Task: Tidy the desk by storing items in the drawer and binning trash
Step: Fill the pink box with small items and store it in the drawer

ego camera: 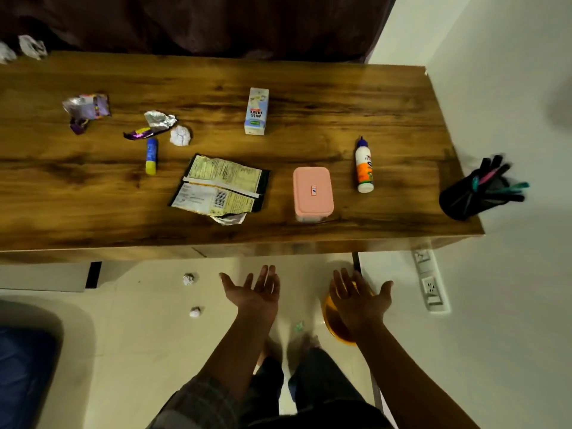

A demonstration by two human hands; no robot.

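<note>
Wooden desk (309, 144) before left hand (257, 294), right hand (359, 297), empty.

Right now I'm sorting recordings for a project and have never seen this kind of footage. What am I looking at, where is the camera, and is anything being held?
There is no machine here. A person wears one wide-angle camera on the head, looking forward and down, so you see their own arms. The left hand and right hand are spread open, palms up, in front of the wooden desk, holding nothing.

On the desk lie a glue stick, crumpled wrappers, a paper ball, a flattened snack packet, a milkshake carton, a pink box, a glue bottle and a pen holder. An orange bin sits on the floor under the right hand, and paper balls lie there too.
</note>
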